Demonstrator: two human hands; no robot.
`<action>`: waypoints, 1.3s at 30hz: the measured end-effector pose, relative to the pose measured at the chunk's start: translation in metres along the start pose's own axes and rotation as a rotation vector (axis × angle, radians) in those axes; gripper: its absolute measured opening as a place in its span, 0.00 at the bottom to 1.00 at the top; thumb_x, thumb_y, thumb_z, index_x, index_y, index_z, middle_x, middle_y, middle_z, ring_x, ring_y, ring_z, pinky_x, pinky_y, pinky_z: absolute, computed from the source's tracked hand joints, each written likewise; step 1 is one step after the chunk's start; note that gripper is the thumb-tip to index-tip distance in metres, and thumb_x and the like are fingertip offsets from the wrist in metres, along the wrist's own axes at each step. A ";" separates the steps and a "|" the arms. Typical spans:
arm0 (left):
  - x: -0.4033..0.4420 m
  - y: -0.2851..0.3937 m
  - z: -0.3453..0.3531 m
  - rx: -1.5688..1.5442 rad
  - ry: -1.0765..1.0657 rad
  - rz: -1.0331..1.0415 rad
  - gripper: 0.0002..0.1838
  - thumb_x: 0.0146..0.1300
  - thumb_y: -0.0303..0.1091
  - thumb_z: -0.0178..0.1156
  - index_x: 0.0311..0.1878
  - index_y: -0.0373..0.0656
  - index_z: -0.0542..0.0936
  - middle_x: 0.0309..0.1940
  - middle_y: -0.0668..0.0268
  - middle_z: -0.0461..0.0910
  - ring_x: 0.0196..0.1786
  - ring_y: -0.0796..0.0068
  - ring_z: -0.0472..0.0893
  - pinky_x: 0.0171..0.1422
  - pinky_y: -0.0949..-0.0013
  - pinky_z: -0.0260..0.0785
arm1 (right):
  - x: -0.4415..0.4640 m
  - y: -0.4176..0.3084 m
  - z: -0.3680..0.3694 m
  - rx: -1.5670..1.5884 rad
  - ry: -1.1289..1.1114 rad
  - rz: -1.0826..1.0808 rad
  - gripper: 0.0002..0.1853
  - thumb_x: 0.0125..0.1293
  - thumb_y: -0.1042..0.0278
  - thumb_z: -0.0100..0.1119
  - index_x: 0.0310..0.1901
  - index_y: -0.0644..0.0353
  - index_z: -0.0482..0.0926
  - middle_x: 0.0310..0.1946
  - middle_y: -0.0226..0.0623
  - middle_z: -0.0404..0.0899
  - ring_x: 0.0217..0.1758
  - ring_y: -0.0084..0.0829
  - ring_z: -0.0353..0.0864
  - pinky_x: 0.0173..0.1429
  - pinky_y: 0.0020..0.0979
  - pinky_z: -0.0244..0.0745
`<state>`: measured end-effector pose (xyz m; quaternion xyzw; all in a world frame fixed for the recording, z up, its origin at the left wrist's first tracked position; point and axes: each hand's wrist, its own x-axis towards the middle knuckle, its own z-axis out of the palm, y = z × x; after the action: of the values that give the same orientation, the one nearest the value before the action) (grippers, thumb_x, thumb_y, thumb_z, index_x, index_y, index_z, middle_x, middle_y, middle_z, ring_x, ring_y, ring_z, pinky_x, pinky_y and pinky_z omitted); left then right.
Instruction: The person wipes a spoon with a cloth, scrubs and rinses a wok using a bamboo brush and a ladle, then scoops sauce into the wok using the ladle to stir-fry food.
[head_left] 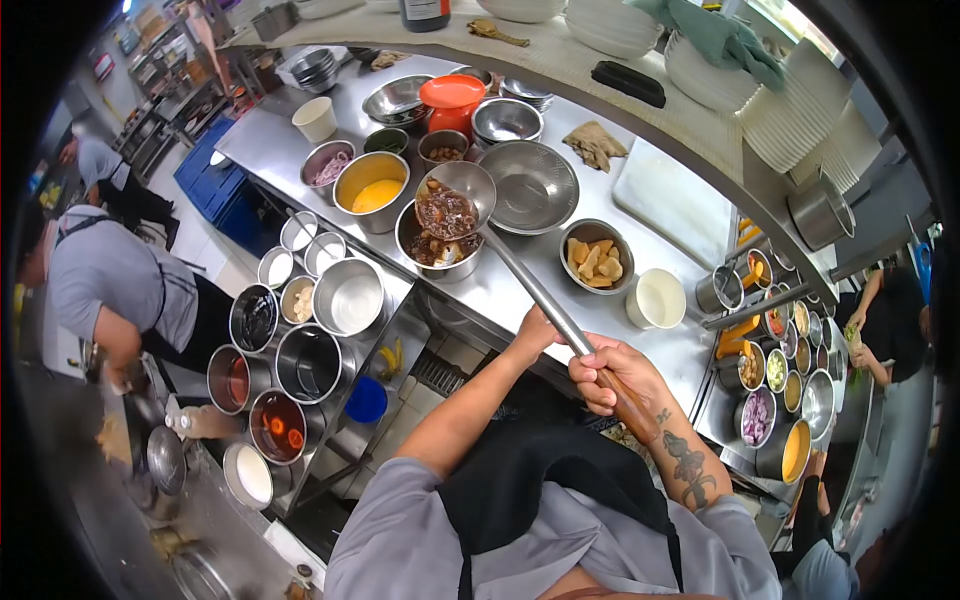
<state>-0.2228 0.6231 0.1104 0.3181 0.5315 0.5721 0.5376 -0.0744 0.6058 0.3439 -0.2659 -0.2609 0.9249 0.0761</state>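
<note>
A long-handled ladle [532, 283] with a wooden grip reaches across the steel counter. Its bowl is tilted over a metal pot [470, 268], and chunky brown food in dark sauce [446, 214] spills from the lip into it. My left hand [538, 328] is closed round the metal handle, its fingers partly hidden behind it. Further back, my right hand [612, 372] wraps the handle where metal meets wood. Next to the pot stand a pot of yellow liquid [378, 193] and a wide perforated metal bowl [528, 185].
A bowl of pale brown pieces [597, 257], a white tub [657, 299] and a white cutting board [675, 200] stand to the right. Several sauce pots [315, 365] crowd the left. A shelf with plates [700, 75] overhangs the back. A co-worker [120, 275] stands at the stove side.
</note>
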 end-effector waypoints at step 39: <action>-0.439 -0.180 -0.101 -0.343 1.320 -0.347 0.11 0.59 0.31 0.61 0.43 0.40 0.75 0.30 0.68 0.77 0.28 0.79 0.79 0.27 0.76 0.70 | 0.020 0.074 0.095 -0.416 -0.457 0.573 0.24 0.59 0.77 0.46 0.60 0.60 0.66 0.23 0.32 0.65 0.11 0.22 0.64 0.14 0.25 0.60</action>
<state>-0.1709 0.1519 0.0073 -0.2741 0.6922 0.6273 0.2286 -0.1415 0.5063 0.3648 -0.1253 -0.3679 0.8715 -0.2992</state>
